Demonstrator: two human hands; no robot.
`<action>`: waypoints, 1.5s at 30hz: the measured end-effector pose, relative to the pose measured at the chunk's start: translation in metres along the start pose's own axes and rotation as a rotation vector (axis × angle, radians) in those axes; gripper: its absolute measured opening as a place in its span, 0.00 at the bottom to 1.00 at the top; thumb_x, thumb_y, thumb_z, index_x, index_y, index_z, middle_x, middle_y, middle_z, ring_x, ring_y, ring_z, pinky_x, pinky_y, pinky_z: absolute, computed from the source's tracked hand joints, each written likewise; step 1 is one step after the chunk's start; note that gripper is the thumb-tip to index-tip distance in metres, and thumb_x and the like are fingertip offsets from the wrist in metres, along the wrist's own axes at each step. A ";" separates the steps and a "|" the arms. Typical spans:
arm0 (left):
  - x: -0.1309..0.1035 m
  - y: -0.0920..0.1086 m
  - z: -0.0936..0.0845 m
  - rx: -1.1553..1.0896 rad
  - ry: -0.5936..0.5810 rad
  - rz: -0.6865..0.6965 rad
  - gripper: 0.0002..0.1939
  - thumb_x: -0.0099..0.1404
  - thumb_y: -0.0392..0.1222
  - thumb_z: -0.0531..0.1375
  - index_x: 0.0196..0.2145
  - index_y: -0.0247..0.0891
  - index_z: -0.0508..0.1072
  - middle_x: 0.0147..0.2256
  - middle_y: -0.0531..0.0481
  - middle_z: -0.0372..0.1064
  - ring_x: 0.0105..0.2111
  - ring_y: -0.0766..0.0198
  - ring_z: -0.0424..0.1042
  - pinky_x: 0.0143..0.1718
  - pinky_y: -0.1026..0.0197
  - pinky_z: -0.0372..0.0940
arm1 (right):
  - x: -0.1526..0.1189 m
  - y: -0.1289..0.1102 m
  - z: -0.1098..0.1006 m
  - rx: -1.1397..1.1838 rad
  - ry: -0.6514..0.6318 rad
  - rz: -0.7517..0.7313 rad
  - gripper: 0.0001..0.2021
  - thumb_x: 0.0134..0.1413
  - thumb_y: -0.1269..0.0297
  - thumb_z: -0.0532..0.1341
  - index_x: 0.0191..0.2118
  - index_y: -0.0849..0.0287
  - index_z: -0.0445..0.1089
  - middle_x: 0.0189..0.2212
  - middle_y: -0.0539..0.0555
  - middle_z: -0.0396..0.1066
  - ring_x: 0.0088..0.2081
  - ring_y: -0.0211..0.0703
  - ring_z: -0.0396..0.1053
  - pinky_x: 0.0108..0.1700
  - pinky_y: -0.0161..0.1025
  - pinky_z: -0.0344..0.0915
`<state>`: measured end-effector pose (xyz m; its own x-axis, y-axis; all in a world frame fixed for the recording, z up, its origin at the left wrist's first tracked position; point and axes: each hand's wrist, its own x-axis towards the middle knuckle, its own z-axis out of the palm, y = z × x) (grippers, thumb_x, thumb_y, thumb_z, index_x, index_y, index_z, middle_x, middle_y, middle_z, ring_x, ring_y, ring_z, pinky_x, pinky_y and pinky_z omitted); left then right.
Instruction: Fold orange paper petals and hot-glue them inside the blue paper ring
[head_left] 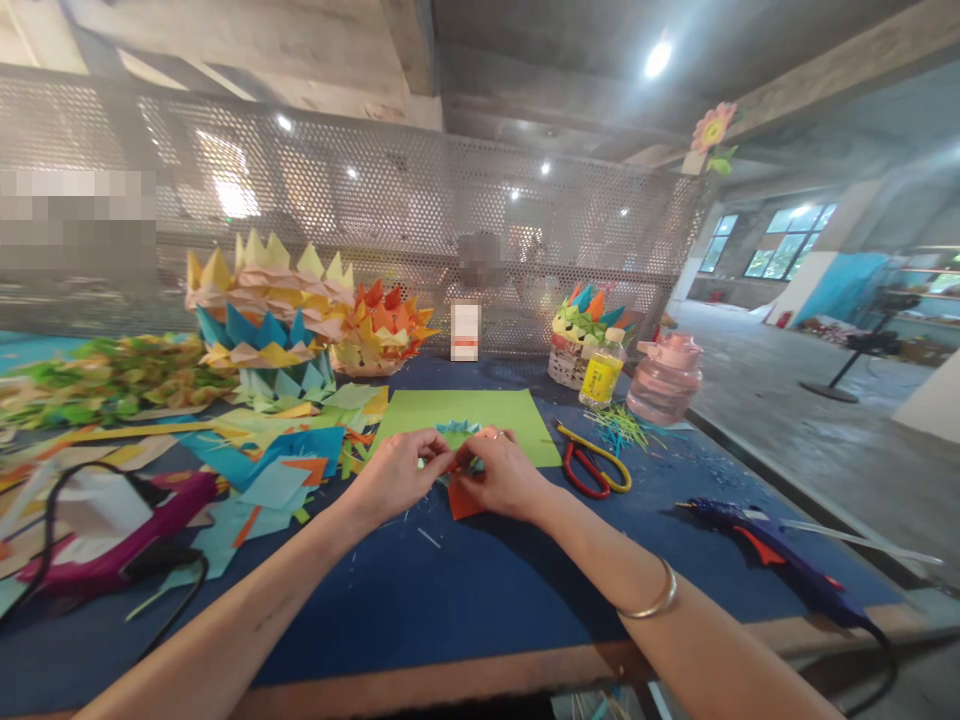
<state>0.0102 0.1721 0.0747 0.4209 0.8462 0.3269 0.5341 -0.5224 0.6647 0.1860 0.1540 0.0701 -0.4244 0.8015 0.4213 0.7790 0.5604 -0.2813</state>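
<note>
My left hand (415,466) and my right hand (504,473) meet over the near edge of a bright green paper sheet (517,415). Their fingers are pinched together on a small orange paper piece (466,503), whose lower corner hangs out below my right fingers. Most of its upper part is hidden by the fingertips. Just beyond my fingertips a pleated light-blue paper ring (457,428) rests on the green sheet, partly covered by my hands. Right of my right hand lie scissors (592,466) with red and yellow handles.
A dark blue glue gun (772,555) lies at right, a magenta one (127,535) at left. Paper scraps (274,485) cover the left side. Folded paper crowns (270,345) stand behind. A yellow-labelled bottle (602,372) and pink jug (666,378) stand back right, before a perforated screen (405,200).
</note>
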 end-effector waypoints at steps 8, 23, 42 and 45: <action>0.000 0.001 0.001 -0.022 -0.006 -0.026 0.07 0.57 0.43 0.55 0.28 0.40 0.70 0.27 0.53 0.74 0.32 0.62 0.74 0.36 0.64 0.63 | 0.000 0.001 0.002 0.000 0.009 0.000 0.03 0.51 0.65 0.62 0.32 0.58 0.70 0.31 0.51 0.74 0.38 0.43 0.69 0.43 0.42 0.54; -0.002 0.006 -0.002 -0.008 -0.032 0.009 0.09 0.59 0.46 0.55 0.30 0.40 0.71 0.29 0.53 0.74 0.32 0.63 0.72 0.35 0.64 0.62 | 0.000 0.002 0.003 -0.027 0.004 0.002 0.03 0.51 0.65 0.61 0.31 0.58 0.69 0.31 0.52 0.73 0.38 0.43 0.68 0.42 0.41 0.54; 0.001 -0.009 -0.004 0.250 -0.047 0.118 0.02 0.52 0.41 0.61 0.25 0.42 0.73 0.37 0.50 0.71 0.41 0.56 0.68 0.46 0.54 0.57 | 0.001 0.004 0.002 0.017 -0.018 -0.051 0.04 0.48 0.70 0.62 0.33 0.57 0.72 0.30 0.52 0.73 0.40 0.44 0.65 0.41 0.40 0.54; 0.002 -0.009 -0.003 0.222 -0.052 0.126 0.03 0.53 0.39 0.59 0.24 0.41 0.71 0.35 0.51 0.71 0.39 0.58 0.68 0.44 0.55 0.58 | 0.001 0.005 0.003 0.016 -0.013 -0.060 0.04 0.49 0.70 0.62 0.32 0.57 0.72 0.30 0.52 0.72 0.41 0.44 0.65 0.41 0.40 0.54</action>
<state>0.0037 0.1786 0.0713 0.5280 0.7696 0.3592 0.6208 -0.6383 0.4552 0.1882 0.1586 0.0664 -0.4758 0.7690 0.4269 0.7446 0.6105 -0.2699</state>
